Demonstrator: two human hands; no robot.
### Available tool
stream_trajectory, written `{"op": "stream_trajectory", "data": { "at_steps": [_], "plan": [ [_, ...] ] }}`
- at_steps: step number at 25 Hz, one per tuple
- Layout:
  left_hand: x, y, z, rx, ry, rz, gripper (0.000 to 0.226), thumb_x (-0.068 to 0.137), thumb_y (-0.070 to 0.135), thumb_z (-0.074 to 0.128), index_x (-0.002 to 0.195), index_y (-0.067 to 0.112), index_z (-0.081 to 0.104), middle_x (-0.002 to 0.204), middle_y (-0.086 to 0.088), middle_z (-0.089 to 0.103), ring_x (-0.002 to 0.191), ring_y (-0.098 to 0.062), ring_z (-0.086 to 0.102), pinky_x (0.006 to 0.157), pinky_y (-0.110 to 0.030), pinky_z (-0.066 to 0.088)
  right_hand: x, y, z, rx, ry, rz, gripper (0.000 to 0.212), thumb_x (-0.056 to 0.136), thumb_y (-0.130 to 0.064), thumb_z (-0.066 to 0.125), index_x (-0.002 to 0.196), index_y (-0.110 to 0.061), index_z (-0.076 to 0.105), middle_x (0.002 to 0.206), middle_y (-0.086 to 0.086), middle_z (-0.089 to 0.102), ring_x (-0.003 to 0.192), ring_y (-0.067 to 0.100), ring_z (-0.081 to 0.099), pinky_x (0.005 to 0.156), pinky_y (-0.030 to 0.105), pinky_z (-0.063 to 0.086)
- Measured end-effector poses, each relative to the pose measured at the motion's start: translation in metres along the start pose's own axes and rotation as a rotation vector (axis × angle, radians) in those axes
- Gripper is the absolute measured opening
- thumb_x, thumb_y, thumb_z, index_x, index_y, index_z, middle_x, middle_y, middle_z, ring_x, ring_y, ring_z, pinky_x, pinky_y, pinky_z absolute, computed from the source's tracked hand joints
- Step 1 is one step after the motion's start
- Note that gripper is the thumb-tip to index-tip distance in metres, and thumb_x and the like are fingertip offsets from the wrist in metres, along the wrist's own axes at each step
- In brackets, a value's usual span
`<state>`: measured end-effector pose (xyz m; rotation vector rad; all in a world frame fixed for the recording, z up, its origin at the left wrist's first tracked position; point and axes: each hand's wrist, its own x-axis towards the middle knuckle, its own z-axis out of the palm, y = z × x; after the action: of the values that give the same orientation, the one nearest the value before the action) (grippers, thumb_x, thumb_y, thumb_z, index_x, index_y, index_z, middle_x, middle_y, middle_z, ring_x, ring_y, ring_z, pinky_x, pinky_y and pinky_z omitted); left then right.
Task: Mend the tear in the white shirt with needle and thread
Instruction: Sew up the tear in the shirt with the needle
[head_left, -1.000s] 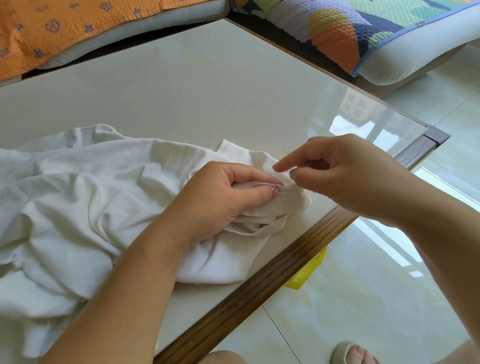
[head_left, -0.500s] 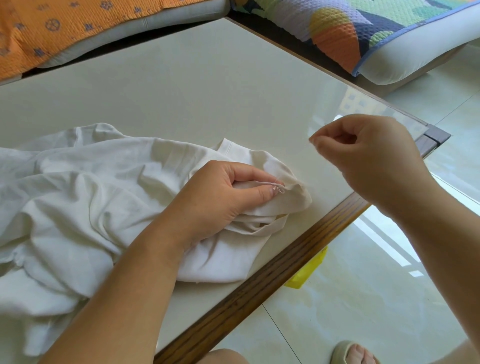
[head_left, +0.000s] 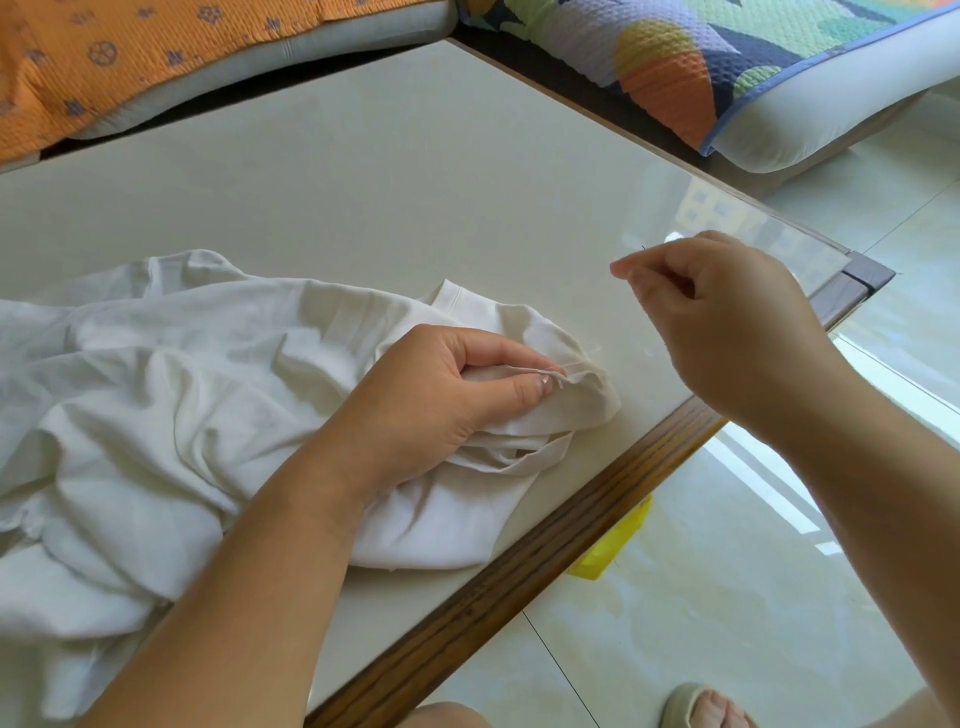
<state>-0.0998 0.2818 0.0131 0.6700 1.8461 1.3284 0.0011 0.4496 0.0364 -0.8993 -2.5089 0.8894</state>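
White shirt (head_left: 156, 405) is lying crumpled over the left half of the pale glossy table (head_left: 363, 182), with one folded end bunched up near the wooden edge (head_left: 519, 571). Left hand (head_left: 431, 405) grips that bunch, thumb and forefinger pinching the cloth right where a bit of pale thread (head_left: 524, 370) runs along it. Right hand (head_left: 727, 322) is up above the table's right corner, well apart from the shirt, fingertips pinched on a thin sliver, looks like the needle (head_left: 642, 248), tiny though. Orange cushion (head_left: 130, 52) and multicoloured cushion (head_left: 675, 62) sit behind; a yellow thing (head_left: 613, 551) pokes out beneath the edge.
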Motion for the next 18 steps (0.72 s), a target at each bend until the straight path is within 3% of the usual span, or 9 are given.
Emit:
{"op": "stream_trajectory", "data": {
  "at_steps": [4, 8, 12, 14, 18],
  "plan": [
    [-0.0009, 0.0009, 0.0004, -0.032, -0.004, -0.021, 0.01, 0.083, 0.02, 0.075, 0.092, 0.025, 0.08, 0.083, 0.002, 0.078, 0.082, -0.012, 0.075, 0.068, -0.023, 0.057, -0.0062, -0.0095, -0.0063, 0.049, -0.211, -0.124, 0.022, 0.098, -0.025, 0.051, 0.099, -0.036, 0.07, 0.09, -0.015, 0.061, 0.073, 0.008, 0.058, 0.063, 0.014, 0.043],
    [-0.0003, 0.0011, 0.0005, -0.044, -0.006, -0.02, 0.012, 0.085, 0.017, 0.074, 0.092, 0.023, 0.08, 0.083, 0.0, 0.078, 0.08, -0.013, 0.075, 0.065, -0.022, 0.057, -0.0091, -0.0066, -0.0053, 0.025, -0.414, -0.115, 0.014, 0.09, -0.031, 0.061, 0.089, -0.038, 0.073, 0.087, -0.012, 0.065, 0.073, 0.015, 0.063, 0.063, 0.022, 0.048],
    [-0.0006, 0.0012, 0.0005, -0.048, -0.009, -0.013, 0.012, 0.085, 0.015, 0.073, 0.093, 0.021, 0.08, 0.083, -0.001, 0.078, 0.08, -0.013, 0.075, 0.066, -0.021, 0.058, -0.0109, -0.009, -0.0044, 0.051, -0.412, -0.097, 0.007, 0.084, -0.036, 0.067, 0.08, -0.037, 0.071, 0.084, -0.004, 0.066, 0.071, 0.02, 0.063, 0.058, 0.024, 0.048],
    [-0.0005, 0.0011, 0.0008, -0.052, -0.011, -0.014, 0.012, 0.085, 0.015, 0.073, 0.092, 0.021, 0.08, 0.083, -0.001, 0.078, 0.08, -0.013, 0.075, 0.066, -0.021, 0.057, -0.0109, -0.0095, -0.0032, 0.038, -0.364, -0.103, 0.013, 0.086, -0.033, 0.067, 0.074, -0.036, 0.068, 0.081, -0.004, 0.067, 0.07, 0.019, 0.063, 0.057, 0.022, 0.046],
    [0.0004, 0.0, 0.0003, -0.017, 0.002, -0.005, 0.011, 0.085, 0.018, 0.074, 0.092, 0.023, 0.08, 0.083, 0.002, 0.078, 0.082, -0.011, 0.075, 0.07, -0.02, 0.057, -0.0085, -0.0071, -0.0025, -0.025, -0.248, -0.101, 0.022, 0.093, -0.024, 0.059, 0.075, -0.037, 0.061, 0.08, -0.013, 0.062, 0.068, 0.007, 0.056, 0.059, 0.009, 0.04]
  ]
}}
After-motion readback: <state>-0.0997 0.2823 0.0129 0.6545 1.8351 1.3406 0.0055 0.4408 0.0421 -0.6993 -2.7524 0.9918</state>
